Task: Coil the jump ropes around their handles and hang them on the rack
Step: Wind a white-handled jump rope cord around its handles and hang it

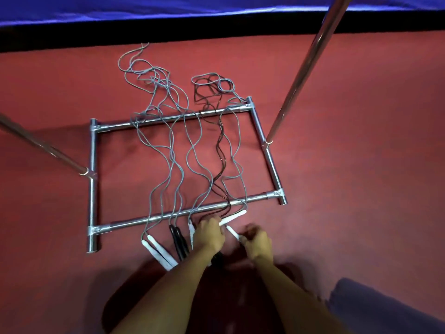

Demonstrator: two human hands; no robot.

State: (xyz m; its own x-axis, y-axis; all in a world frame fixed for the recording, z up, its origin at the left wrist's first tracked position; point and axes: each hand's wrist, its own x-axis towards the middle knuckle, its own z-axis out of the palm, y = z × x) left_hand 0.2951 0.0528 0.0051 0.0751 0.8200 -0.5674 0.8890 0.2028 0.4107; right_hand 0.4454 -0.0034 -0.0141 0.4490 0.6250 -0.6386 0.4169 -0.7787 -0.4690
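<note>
Several jump ropes (192, 150) lie stretched over the rectangular base of a steel rack (92, 165) on the red floor, their cords tangled at the far end. Near the front bar lie a white handle pair (159, 253) and a black handle pair (178, 242). My left hand (209, 235) grips a white handle (232, 217) by the front bar. My right hand (256, 239) pinches the end of another white handle (233, 232). Both hands are blurred.
Two slanted steel poles rise from the rack's sides, the right pole (301, 75) and the left pole (45, 148). A blue mat (168, 8) with a black edge runs along the back. A purple cloth (385, 307) lies at the lower right.
</note>
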